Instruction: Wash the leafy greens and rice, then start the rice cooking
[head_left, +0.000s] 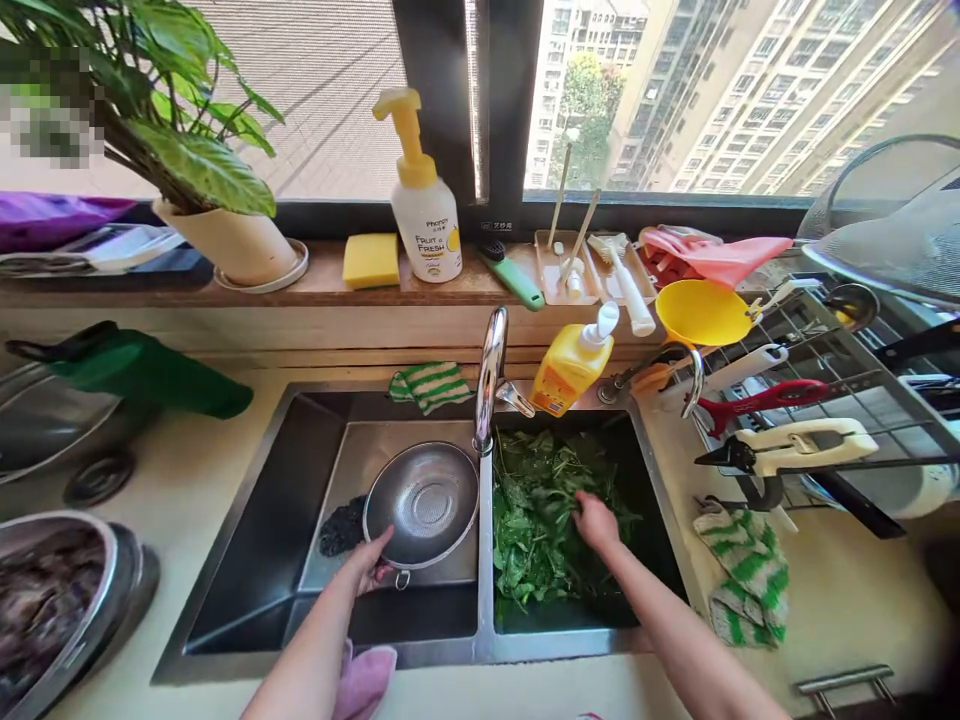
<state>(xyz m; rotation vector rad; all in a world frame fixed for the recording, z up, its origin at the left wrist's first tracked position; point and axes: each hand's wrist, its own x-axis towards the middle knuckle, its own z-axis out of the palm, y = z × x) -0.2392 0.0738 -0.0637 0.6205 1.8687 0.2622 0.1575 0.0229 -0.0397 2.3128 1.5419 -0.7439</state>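
My left hand (369, 565) grips the near-left rim of a round metal strainer (427, 505), thumb on top and fingers underneath. The strainer is held over the left basin (255, 540), with its hanging ring toward me. In the water-filled right basin (660, 560) float leafy greens (529, 540). My right hand (598, 522) reaches into them, its fingers closed around some of the leaves and stems and partly hidden there. A chrome faucet (491, 365) stands between the basins, beside the strainer's far-right edge. A dark scouring pad (343, 527) lies left of the strainer.
A yellow soap bottle (570, 365) and a striped cloth (431, 387) sit behind the basins. At right is a wire rack (825, 400) with scissors (787, 447). A pot (67, 620) with dark contents stands at left. The sill holds a pump bottle (431, 225) and a potted plant (225, 245).
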